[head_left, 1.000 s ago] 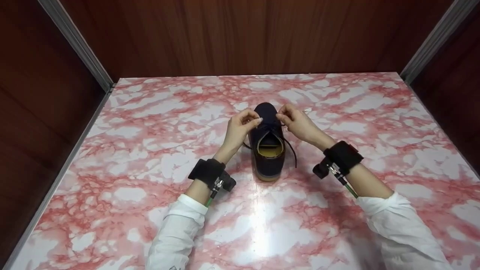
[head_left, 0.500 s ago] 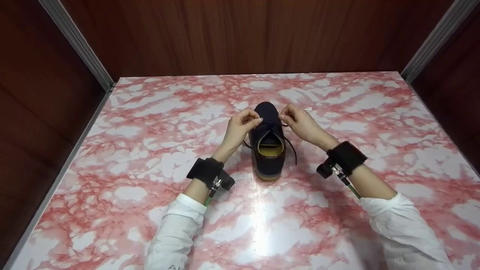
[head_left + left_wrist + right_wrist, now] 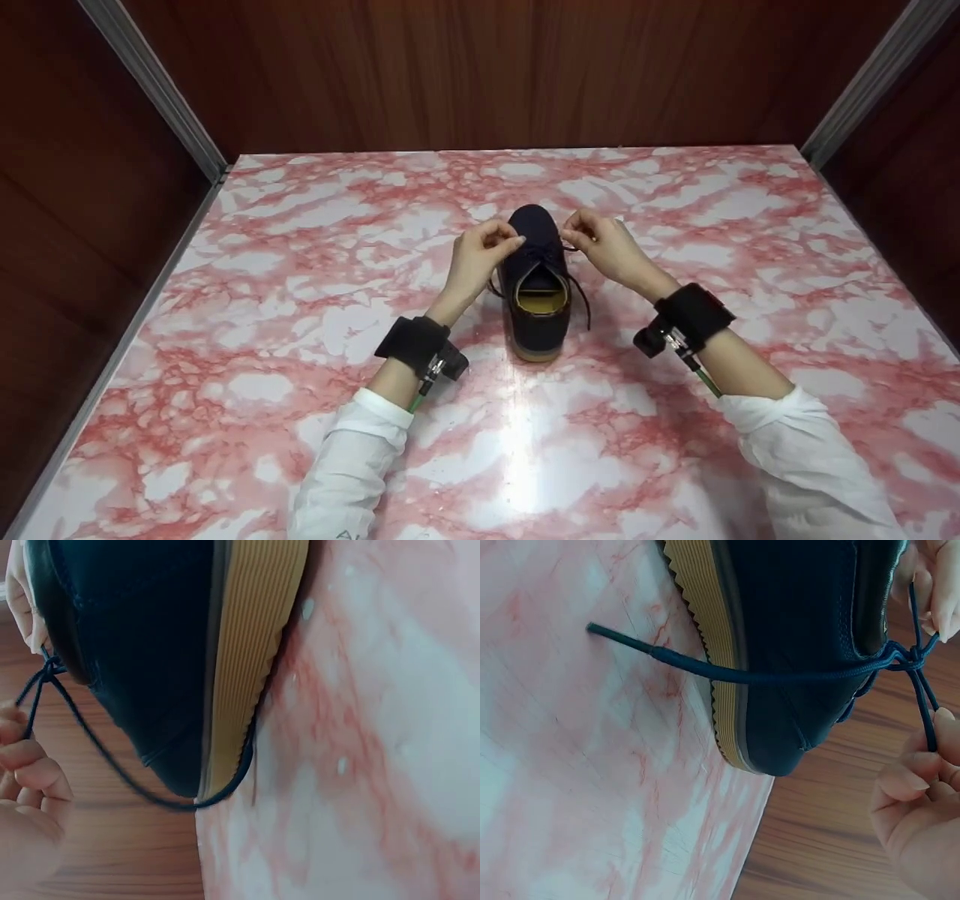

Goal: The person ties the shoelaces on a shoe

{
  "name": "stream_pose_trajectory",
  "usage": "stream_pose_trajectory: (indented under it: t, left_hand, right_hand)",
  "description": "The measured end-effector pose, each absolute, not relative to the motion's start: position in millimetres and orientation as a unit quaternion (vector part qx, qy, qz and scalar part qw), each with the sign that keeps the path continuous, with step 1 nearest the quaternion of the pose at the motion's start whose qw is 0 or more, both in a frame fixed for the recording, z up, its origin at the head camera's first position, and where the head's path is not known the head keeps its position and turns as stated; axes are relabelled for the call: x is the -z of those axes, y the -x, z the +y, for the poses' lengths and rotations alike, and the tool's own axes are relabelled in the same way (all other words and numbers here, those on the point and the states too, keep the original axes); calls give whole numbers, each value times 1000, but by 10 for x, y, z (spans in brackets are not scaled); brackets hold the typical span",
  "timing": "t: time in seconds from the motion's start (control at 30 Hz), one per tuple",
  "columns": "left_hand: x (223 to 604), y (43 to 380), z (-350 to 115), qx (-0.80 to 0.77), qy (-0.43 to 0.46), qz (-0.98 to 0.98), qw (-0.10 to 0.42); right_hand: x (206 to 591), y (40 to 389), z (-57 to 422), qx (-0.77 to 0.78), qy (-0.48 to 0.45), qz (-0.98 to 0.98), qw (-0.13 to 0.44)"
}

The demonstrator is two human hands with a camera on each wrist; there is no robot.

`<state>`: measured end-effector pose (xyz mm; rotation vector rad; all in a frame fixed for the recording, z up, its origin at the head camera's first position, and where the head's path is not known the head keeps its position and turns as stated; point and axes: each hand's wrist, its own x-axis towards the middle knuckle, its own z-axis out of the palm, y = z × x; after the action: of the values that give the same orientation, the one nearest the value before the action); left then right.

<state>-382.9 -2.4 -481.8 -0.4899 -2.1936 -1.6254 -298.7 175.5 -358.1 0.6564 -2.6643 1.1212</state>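
Note:
A dark navy shoe (image 3: 544, 330) stands upright on the table, toe pointing away, with a tan ridged sole and yellow lining. Its dark shoelace (image 3: 780, 679) is tied in a bow whose knot (image 3: 909, 658) sits over the lacing. My left hand (image 3: 476, 259) pinches one loop of the bow between thumb and fingers, left of the lacing. Opposite it, my right hand (image 3: 607, 247) pinches the other loop. Both loops look drawn out straight from the knot. One loose lace end crosses the shoe's side in the right wrist view; another length hangs past the toe in the left wrist view.
The table (image 3: 262, 390) has a red-and-white marbled top. Dark wood panels (image 3: 480, 75) rise behind it and at both sides, with metal strips (image 3: 161, 90) at the corners. Each wrist wears a black strap (image 3: 412, 341) with a small camera and green cable.
My right hand has shifted slightly to the right, away from the shoe, still pinching its loop. My left hand and the shoe have stayed nearly still.

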Motion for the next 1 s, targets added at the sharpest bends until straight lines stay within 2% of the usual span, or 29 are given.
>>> stream_pose_trajectory:
  t: [0.1,0.23,0.37,0.53,0.63,0.77,0.87,1.0]
  left_hand:
    - [4697,3730,-57,548,167,-801,175]
    - [4192,3294,-117,525,174,-820,148]
    - [3815,2962,-147,492,181,-838,149]
    - [4138,3237,-140,555,197,-802,100]
    - [4496,3524,-133,595,230,-766,78]
    - [4793,3742,-149,600,255,-752,98]
    - [4784,3761,-153,593,227,-765,109]
    - [4296,3418,-170,558,199,-798,106]
  right_hand:
    - [3583,2980,1770,-364,-217,-901,92]
    - [3583,2971,1780,-350,-216,-907,88]
    - [3588,2969,1781,-346,-222,-907,92]
    - [3594,2974,1786,-361,-219,-901,100]
    - [3591,2980,1788,-371,-215,-898,96]
    - [3583,2987,1795,-380,-215,-895,95]
    - [3579,2984,1804,-372,-218,-897,98]
    - [3584,2976,1816,-360,-223,-900,99]
